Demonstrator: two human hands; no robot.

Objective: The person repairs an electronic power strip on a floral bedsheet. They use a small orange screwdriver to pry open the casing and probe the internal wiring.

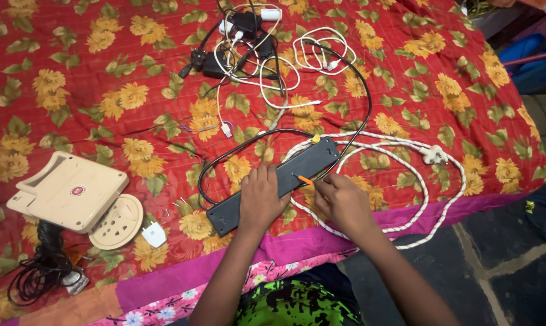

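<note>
bedspread [104,60] – red, yellow flowers | power strip [273,184] – black | screwdriver [305,180] orange | cord [406,160] white

Both forearms are bare to the elbow, no sleeves, rings, watch or bangles on the left hand [261,196] or right hand [343,202]; below them shows a garment in bright green with black blotches

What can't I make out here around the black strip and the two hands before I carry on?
Head view only:
- Black power strip: its middle is hidden under the left hand; whichever face lies on the bedspread is unseen.
- Orange tool in the right hand: the handle is covered by fingers, the tip too small to identify.
- Small screws: too tiny to count.
- Tangled chargers: overlapping cables hide which plug joins which.
</note>
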